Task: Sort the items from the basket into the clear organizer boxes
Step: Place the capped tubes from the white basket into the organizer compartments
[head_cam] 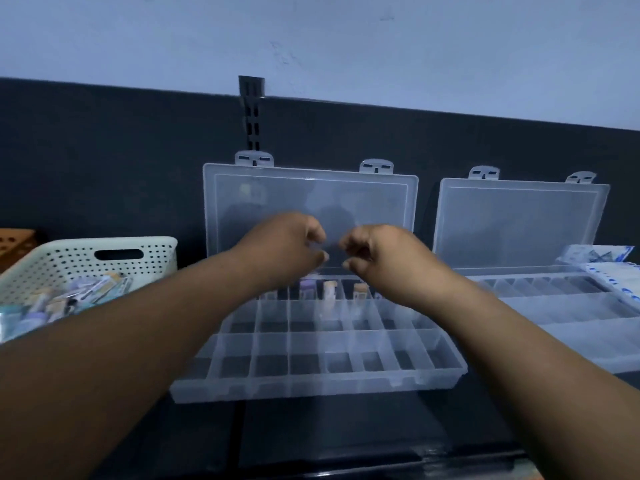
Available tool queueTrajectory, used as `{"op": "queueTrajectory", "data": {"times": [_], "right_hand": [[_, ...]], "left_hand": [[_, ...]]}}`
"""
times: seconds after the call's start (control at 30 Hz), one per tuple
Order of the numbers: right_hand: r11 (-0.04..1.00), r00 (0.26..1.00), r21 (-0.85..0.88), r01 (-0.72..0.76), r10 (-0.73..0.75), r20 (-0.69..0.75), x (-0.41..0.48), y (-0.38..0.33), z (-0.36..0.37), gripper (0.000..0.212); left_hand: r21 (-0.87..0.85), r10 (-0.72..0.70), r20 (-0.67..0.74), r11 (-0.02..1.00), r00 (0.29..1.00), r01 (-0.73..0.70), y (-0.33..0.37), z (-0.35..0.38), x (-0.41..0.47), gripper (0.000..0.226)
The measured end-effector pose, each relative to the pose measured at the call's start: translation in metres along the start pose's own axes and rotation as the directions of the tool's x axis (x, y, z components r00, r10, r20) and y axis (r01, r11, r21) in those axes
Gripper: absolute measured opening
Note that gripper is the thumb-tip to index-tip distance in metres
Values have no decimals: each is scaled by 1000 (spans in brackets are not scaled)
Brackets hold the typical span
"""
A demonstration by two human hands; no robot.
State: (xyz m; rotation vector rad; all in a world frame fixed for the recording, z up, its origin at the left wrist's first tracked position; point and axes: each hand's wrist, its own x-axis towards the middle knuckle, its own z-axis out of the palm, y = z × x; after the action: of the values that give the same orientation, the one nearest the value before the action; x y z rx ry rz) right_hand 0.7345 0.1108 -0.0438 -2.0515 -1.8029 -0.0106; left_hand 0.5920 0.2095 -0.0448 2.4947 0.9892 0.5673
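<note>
A clear organizer box (311, 382) lies open in front of me, its lid (381, 202) leaning on the dark wall. Small tubes stand in its far row: one with a purple cap (306, 287), two with orange caps (329, 291). My left hand (287, 244) and my right hand (377, 252) hover side by side over that far row, fingers curled, fingertips almost meeting. I cannot tell whether either hand holds anything. A cream perforated basket (86, 261) at the left holds several tubes and packets (69, 296).
A second clear organizer box (571, 313) lies open at the right, with white and blue packets (602, 261) on its far right side. A brown perforated container (15, 242) stands behind the basket. A slotted metal rail (252, 112) runs up the wall.
</note>
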Motion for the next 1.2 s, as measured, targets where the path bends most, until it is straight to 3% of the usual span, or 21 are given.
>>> {"op": "queueTrajectory", "data": {"times": [0.2, 0.3, 0.6, 0.8, 0.93, 1.03, 1.2], "right_hand": [[991, 989, -14, 136, -135, 62, 21, -76, 30, 10], [982, 978, -9, 190, -189, 90, 33, -117, 48, 19], [963, 934, 5, 271, -264, 239, 53, -216, 103, 31], [925, 864, -149, 350, -256, 434, 53, -251, 132, 33], [920, 792, -176, 351, -191, 580, 45, -262, 140, 29], [925, 758, -189, 330, -140, 637, 41, -266, 138, 32], [855, 727, -282, 435, -149, 670, 36, -267, 138, 16]], "left_hand": [[60, -76, -85, 995, 993, 81, -57, -60, -38, 22], [81, -128, -101, 987, 987, 136, -89, -87, -60, 21], [184, -260, 4, 949, 966, 255, -171, -128, -112, 31], [352, -275, 233, 918, 933, 182, -208, -126, -130, 31], [464, -245, 327, 883, 913, 71, -220, -123, -136, 19], [485, -212, 386, 875, 898, -2, -220, -124, -138, 18], [521, -210, 448, 851, 869, -63, -222, -123, -140, 23]]}}
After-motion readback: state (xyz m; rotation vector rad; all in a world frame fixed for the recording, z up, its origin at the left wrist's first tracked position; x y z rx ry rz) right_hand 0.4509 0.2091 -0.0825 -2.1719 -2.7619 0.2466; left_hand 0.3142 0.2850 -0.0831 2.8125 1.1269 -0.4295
